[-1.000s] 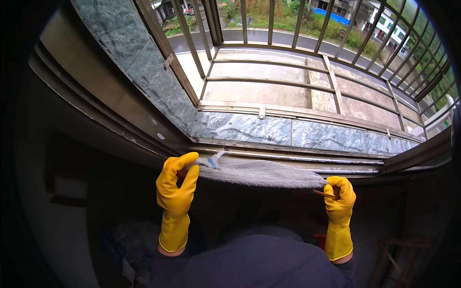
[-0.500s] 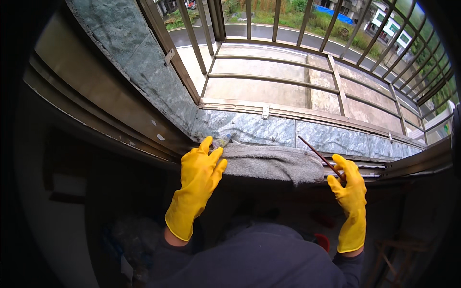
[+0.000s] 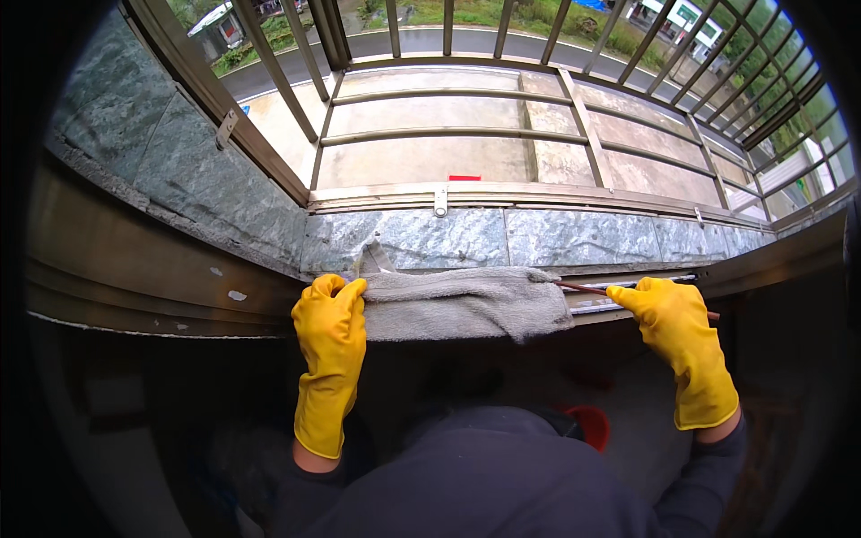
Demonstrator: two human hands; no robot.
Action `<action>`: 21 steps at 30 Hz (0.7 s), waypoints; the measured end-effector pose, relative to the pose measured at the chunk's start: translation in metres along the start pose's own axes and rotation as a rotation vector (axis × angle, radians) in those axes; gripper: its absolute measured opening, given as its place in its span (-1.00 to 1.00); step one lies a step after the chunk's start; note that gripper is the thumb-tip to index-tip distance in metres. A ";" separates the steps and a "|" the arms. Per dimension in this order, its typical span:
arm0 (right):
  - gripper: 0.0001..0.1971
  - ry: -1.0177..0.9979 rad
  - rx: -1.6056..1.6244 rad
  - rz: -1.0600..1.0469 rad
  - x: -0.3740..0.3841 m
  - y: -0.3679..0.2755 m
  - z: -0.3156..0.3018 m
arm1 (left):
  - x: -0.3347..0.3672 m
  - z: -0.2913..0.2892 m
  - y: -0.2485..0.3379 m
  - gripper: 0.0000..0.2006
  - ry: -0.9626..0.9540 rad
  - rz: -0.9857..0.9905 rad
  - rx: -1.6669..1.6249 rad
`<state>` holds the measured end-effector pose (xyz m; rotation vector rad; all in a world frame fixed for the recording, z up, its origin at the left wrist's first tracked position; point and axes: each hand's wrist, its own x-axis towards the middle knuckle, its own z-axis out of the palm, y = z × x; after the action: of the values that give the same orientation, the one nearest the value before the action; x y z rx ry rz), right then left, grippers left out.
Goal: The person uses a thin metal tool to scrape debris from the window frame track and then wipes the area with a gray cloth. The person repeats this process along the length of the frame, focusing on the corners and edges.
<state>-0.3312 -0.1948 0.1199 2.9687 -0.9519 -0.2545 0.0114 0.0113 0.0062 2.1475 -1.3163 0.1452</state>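
Observation:
A damp-looking grey towel (image 3: 457, 307) lies lengthwise over the window track (image 3: 596, 306) along the sill. My left hand (image 3: 329, 359), in a yellow rubber glove, pinches the towel's left end with its fingers closed. In a matching glove, my right hand (image 3: 674, 336) grips a thin dark-brown stick (image 3: 584, 288) held nearly level. The stick's left tip touches the towel's upper right corner; its other end pokes out past my hand. A corner of cloth (image 3: 374, 258) stands up near my left fingers, against the stone tiles.
Rough grey-green stone tiles (image 3: 404, 237) line the sill and the left side. Beyond stand metal security bars (image 3: 448, 137) over a concrete ledge. A brown metal frame (image 3: 161, 278) flanks the left. Below, a red bucket (image 3: 592, 427) shows in the dark.
My left hand has closed on the towel's end. The stick has swung from slanting to nearly level, its tip now at the towel's corner. The view has shifted slightly right.

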 end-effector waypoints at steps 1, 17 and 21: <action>-0.62 -0.055 -0.020 -0.007 0.005 0.001 -0.004 | 0.000 -0.003 0.000 -0.74 -0.070 -0.020 0.028; -0.60 -0.317 0.109 -0.507 0.142 -0.148 0.001 | -0.002 -0.004 -0.006 -0.54 -0.076 -0.013 -0.116; -0.62 -0.108 0.478 -0.435 0.144 -0.139 0.057 | 0.000 0.002 -0.006 -0.52 -0.023 -0.071 -0.155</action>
<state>-0.1444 -0.1632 0.0330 3.6190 -0.3947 -0.2164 0.0163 0.0125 0.0021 2.0669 -1.2208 -0.0101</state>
